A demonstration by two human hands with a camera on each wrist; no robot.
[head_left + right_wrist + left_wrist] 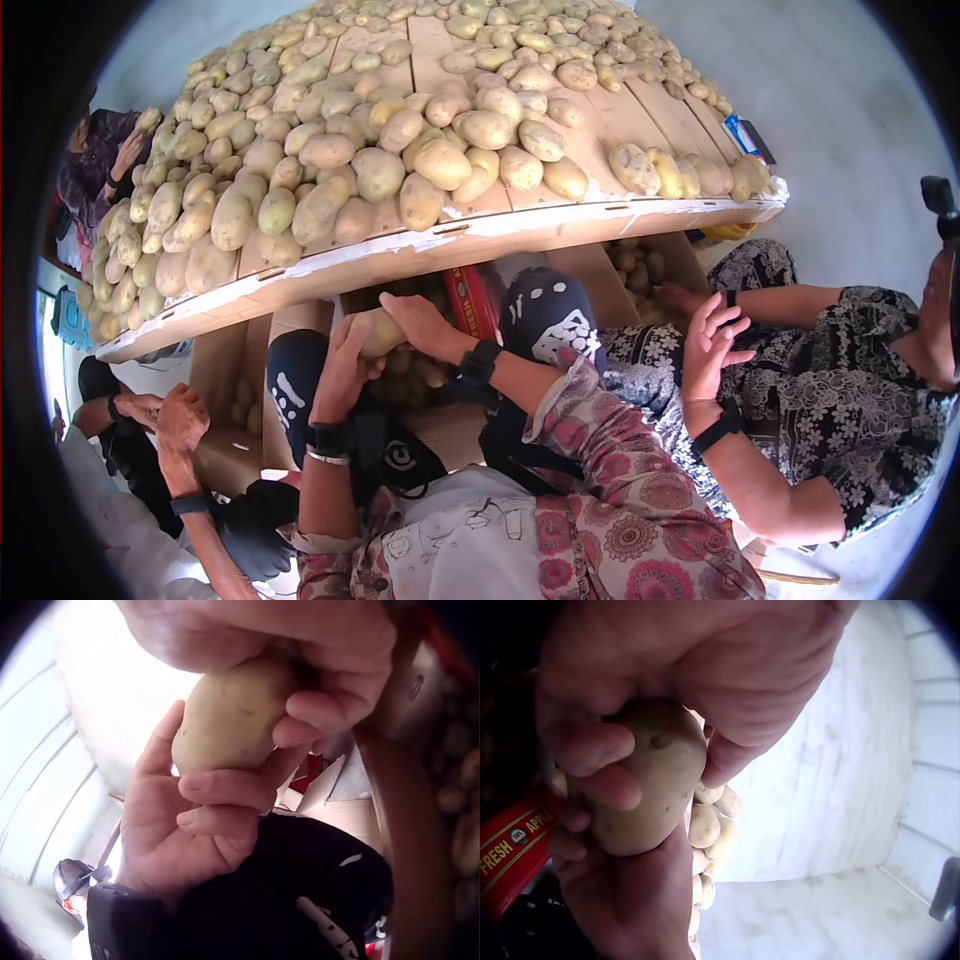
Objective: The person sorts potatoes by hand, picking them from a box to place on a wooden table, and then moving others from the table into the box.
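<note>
Both my hands grip one pale yellow potato (383, 333) between them, above the box in front of my lap. My left hand (343, 365) curls round its near left side, with fingers bent over the skin in the right wrist view. From the other side my right hand (422, 326) holds it, palm close over one end. Small dark eyes mark the potato (649, 780) in the left wrist view. Below it, an open cardboard box (440, 432) contains several loose potatoes (408, 378), partly hidden by my forearms.
A cardboard-topped table (460, 235) spread with potatoes (380, 175) stands just beyond my hands. A red printed carton panel (470, 300) is beside my right hand. People sit close on both sides, one raising a hand (712, 345) at right, another's hands (180, 418) at left.
</note>
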